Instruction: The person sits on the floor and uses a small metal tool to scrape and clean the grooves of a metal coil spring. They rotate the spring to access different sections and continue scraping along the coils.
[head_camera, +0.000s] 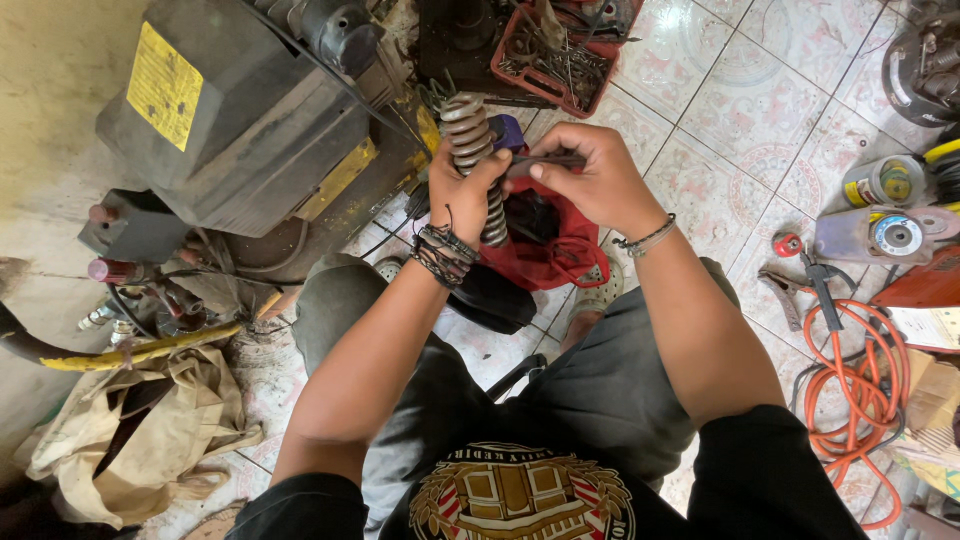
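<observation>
We're seated over the tiled floor (760, 90), working on the grey coiled metal spring (475, 150), held upright at chest level above our knees. Left hand (462, 190) is closed around the coil's mid-section, thumb across the front. Right hand (590, 175) is curled shut on a thin dark rod-like tool (545, 160), tip aimed at the spring's upper coils; whether it touches we can't tell. A purple part (508, 130) shows behind the spring, a red cloth bag (545, 245) below it. Our read: the step in hand is working the tool against the spring. Next move calls for a firm left grip and a steady push with the right. Orange hose (850, 380) lies well apart, right.
</observation>
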